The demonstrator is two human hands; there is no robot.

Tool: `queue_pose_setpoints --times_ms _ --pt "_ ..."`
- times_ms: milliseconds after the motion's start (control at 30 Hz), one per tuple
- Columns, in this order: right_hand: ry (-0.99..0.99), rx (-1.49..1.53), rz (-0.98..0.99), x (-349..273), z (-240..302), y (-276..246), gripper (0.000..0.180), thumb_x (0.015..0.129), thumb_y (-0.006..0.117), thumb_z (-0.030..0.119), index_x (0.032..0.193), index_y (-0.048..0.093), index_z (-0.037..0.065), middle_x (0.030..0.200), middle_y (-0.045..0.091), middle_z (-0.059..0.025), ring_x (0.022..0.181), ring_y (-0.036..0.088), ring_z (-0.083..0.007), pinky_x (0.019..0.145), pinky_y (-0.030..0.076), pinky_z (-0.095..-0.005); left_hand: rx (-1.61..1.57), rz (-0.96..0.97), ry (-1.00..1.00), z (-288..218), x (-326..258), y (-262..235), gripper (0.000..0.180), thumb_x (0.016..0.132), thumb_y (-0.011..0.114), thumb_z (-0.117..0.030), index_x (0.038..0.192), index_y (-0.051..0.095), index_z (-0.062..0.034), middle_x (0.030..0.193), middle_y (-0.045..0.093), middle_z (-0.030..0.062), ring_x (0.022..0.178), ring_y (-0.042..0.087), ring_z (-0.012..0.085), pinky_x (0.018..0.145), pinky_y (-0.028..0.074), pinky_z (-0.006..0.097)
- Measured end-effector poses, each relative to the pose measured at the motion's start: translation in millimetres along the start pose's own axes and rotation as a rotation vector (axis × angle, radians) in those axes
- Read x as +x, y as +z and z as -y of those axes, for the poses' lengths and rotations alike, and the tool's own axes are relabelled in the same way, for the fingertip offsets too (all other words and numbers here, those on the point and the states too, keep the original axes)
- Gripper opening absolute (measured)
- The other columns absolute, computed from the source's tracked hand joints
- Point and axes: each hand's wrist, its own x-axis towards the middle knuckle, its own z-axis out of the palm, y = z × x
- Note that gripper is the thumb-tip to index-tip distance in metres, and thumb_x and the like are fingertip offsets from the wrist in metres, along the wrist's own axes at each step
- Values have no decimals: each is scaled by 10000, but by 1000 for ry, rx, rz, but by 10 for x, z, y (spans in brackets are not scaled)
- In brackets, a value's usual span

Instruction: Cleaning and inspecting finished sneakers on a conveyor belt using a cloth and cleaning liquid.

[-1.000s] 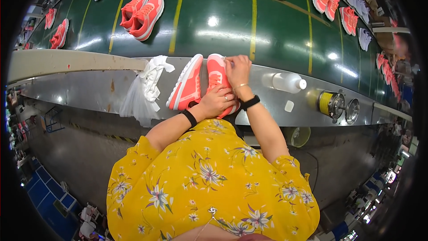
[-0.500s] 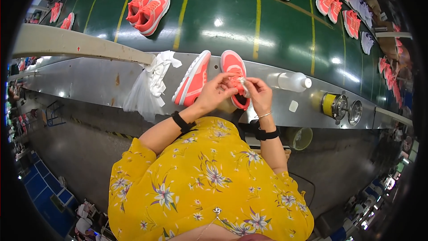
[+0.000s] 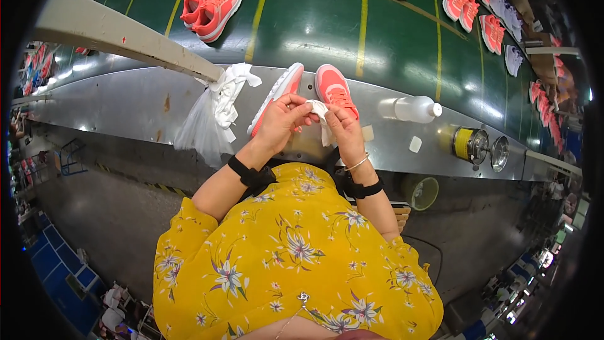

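A crumpled white cloth (image 3: 324,127) is stretched between my hands, just in front of a pair of coral sneakers. My left hand (image 3: 282,121) pinches its left end with thumb and fingertips. Its right side is gripped by my right hand (image 3: 346,135), and a loose part hangs down between them. Behind my left hand, one coral sneaker (image 3: 293,82) is tipped on its side, white sole to the left. The other sneaker (image 3: 331,82) rests upright with its toe pointing away, its heel end hidden behind my right hand.
On the metal ledge (image 3: 132,113) are a bunch of white cloths (image 3: 228,97) at left, a white plastic bottle (image 3: 416,109), a small white pad (image 3: 415,144) and a yellow-labelled metal can (image 3: 470,145). Beyond, a green conveyor (image 3: 314,22) carries several shoes. Below stands a bin (image 3: 425,194).
Both hands have drawn back from the upright sneaker's laces, slightly to the left. More of the white cloth now shows between them. A cream piece on the ledge has come into sight beside my right hand.
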Motion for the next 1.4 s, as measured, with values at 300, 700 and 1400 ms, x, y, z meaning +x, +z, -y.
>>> queue_pose_setpoints --times_ms 300,700,1400 --pt "192 165 -20 -18 -58 91 297 1041 542 188 1246 635 -6 1028 682 -2 889 609 -52 744 483 -207 141 -14 286 56 -119 60 128 927 633 28 1039 578 -1 1167 643 145 943 676 157 758 591 297" --pt "87 568 85 -142 250 281 433 1084 376 230 1406 474 -42 1267 578 -95 1157 557 -139 1017 443 -304 1108 55 1013 165 -225 282 274 698 711 77 921 581 -16 1126 623 122 1110 591 356 909 509 417" --pt "-411 -333 -863 -209 576 -1913 218 951 707 170 1129 742 49 1001 700 -15 712 569 -47 604 490 -212 1652 -274 528 62 284 -526 721 796 796 -211 1411 453 -53 1341 452 268 1254 394 441 1066 371 520"
